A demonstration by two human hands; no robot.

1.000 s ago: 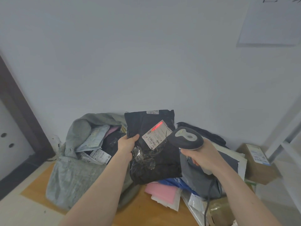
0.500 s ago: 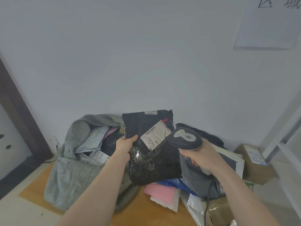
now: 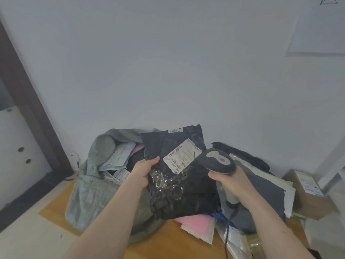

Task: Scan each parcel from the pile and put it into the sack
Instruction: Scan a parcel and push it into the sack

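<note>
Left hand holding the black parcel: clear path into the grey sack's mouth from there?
Probably yes. The left hand grips the black plastic parcel right beside the grey woven sack, whose mouth gapes open toward it; nothing lies between, though parcels already fill much of the opening.

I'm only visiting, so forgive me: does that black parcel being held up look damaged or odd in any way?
A little. The white label on the black parcel sits askew and shows a dark crack or tear near its right end. Below it, crumpled clear tape is stuck on unevenly. The bag itself is wrinkled; no hole shows.
</note>
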